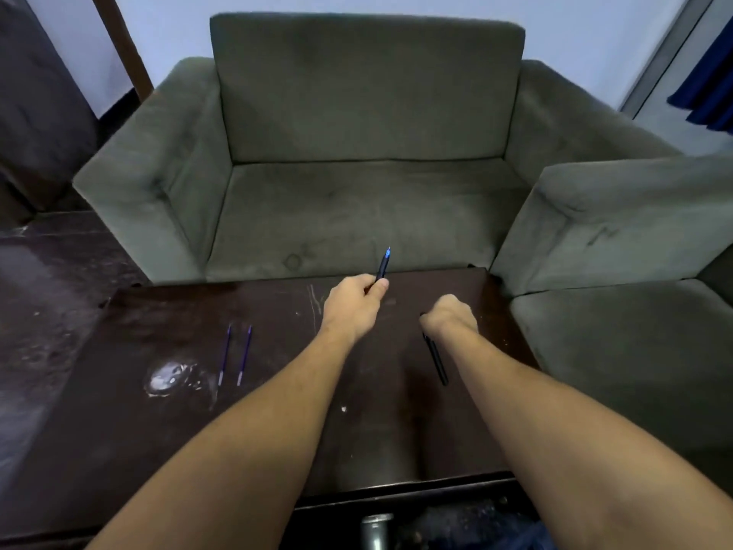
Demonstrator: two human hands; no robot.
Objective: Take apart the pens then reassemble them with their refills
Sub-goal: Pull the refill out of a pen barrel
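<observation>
My left hand (354,302) is closed around a dark pen (383,264) whose blue tip points up and away, above the far edge of the dark wooden table (158,430). My right hand (450,315) is a fist over the table's right side. A black pen part (436,358) lies on the table just under that wrist, its upper end hidden by the hand; I cannot tell whether the fingers hold it. Two thin blue refills (234,355) lie side by side on the left part of the table.
A grey-green armchair (365,152) stands directly behind the table, a second one (618,240) at the right. A whitish smear (170,377) marks the table near the refills. A metal cylinder (377,527) shows below the table's near edge.
</observation>
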